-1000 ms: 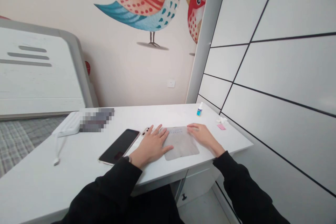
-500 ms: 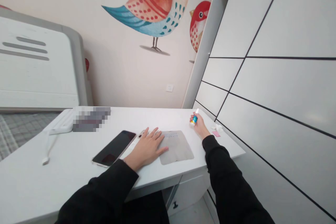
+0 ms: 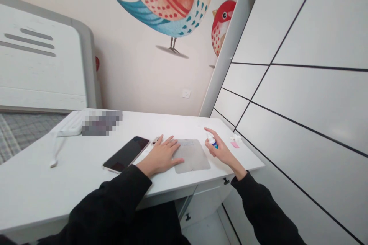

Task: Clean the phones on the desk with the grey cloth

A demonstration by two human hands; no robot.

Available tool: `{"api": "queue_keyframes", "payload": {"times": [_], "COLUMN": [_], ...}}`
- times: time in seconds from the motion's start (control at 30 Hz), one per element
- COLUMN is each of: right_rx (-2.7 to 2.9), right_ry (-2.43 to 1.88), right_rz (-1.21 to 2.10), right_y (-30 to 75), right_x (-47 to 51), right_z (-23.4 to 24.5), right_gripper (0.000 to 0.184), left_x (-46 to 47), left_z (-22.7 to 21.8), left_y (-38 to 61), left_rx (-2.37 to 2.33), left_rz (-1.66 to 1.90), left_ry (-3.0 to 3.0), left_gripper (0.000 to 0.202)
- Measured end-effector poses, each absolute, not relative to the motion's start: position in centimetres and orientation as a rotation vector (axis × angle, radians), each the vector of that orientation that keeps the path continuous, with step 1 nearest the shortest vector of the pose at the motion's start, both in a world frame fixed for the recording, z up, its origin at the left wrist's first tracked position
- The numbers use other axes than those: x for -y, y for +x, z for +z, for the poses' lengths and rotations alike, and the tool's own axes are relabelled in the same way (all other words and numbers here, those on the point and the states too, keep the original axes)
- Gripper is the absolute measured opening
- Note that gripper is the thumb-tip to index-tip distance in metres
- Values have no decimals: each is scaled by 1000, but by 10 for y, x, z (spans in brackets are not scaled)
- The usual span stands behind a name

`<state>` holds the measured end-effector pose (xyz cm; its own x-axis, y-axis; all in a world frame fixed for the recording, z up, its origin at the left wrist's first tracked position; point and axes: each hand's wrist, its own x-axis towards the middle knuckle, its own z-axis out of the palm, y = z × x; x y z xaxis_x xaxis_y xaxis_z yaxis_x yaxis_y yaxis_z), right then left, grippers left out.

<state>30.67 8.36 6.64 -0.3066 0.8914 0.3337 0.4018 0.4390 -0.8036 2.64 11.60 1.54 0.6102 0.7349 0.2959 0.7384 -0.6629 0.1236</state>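
My left hand (image 3: 162, 155) lies flat with its fingers spread. Beneath it is a white phone (image 3: 145, 153), back up, with its camera bump showing past the fingers. The fingertips and thumb reach onto the left edge of a thin grey cloth (image 3: 193, 157). My right hand (image 3: 220, 148) is wrapped round a small white spray bottle (image 3: 212, 139) with a blue label, above the desk just right of the cloth. Its index finger stretches out by the bottle's top; the palm hides the lower part. A larger phone (image 3: 127, 154) with a dark screen lies left of my left hand.
On the white desk (image 3: 83, 183), a crumpled white scrap (image 3: 237, 138) and a pink slip (image 3: 235, 144) lie at the right. A white power strip (image 3: 71, 124) with a cable and a blurred-out object (image 3: 100, 123) are at the back left. White cabinet panels (image 3: 310, 107) stand at the right.
My right hand has turned over the spray bottle, which was wrapped in the fingers with its label showing; the index finger now extends near its top. My left hand stays on the phone.
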Motion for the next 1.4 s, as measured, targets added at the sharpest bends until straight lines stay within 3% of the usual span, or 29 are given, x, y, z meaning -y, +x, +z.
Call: {"api": "queue_keyframes", "payload": {"times": [0.13, 0.37, 1.4], "right_rx": [2263, 2489, 2583], "right_ry": [-1222, -1296, -1147], "right_rz": [253, 28, 22], "right_y": [315, 313, 307], "right_x": [-92, -97, -101], "right_z": [56, 46, 55], "right_gripper": [44, 42, 34], "left_x": [-118, -117, -113], "left_z": [13, 14, 21], "left_y": [26, 26, 25], "left_rx": [1276, 1255, 1281], "left_rz": [-541, -509, -462], "left_ry": [-2830, -2882, -2894], "left_gripper": [82, 88, 88]}}
